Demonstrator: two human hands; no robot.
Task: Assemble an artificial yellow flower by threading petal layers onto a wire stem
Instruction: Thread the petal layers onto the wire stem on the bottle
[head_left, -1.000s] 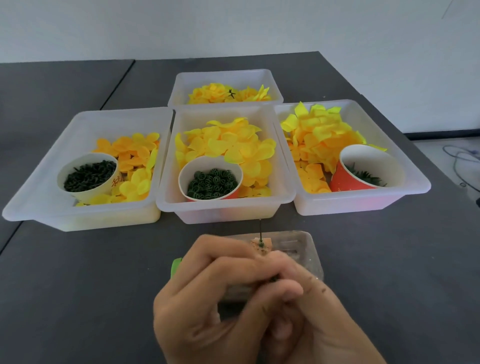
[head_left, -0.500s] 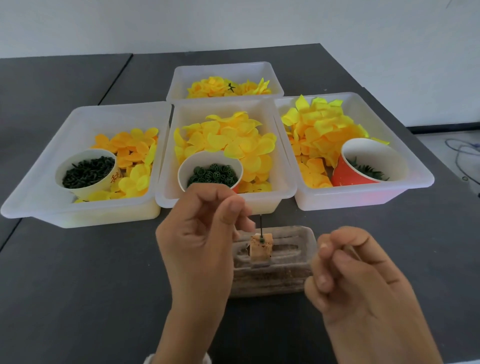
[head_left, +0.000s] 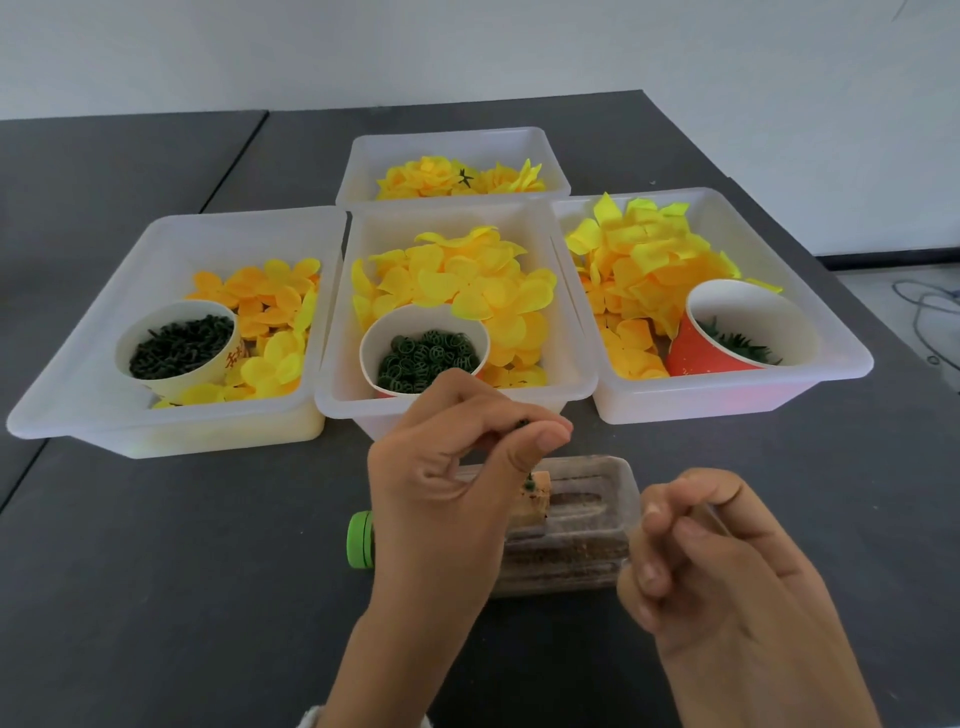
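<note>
My left hand (head_left: 452, 483) pinches a small dark green piece (head_left: 521, 424) between thumb and fingertips, right above the wire stem. Most of the stem is hidden by that hand; only a green bit (head_left: 529, 486) shows at its foot. It stands in an orange foam block (head_left: 537, 506) on a clear bottle (head_left: 582, 540) that lies on its side. My right hand (head_left: 722, 571) hovers to the right of the bottle with its fingers curled, and nothing shows in it. Yellow petal layers (head_left: 457, 280) fill the middle tray (head_left: 337, 384).
The left tray (head_left: 156, 244) holds orange petals and a cup of dark green pieces (head_left: 179, 345). A cup of green rings (head_left: 423, 356) sits in the middle tray. The right tray (head_left: 810, 322) has large petals and a red cup (head_left: 696, 353). Finished flowers (head_left: 457, 179) lie in the back tray. The bottle's green cap (head_left: 360, 540) points left.
The hands, joined at the stem a second ago, have separated. My left hand has shifted right over the stem with the green piece. My right hand has drawn back to the right.
</note>
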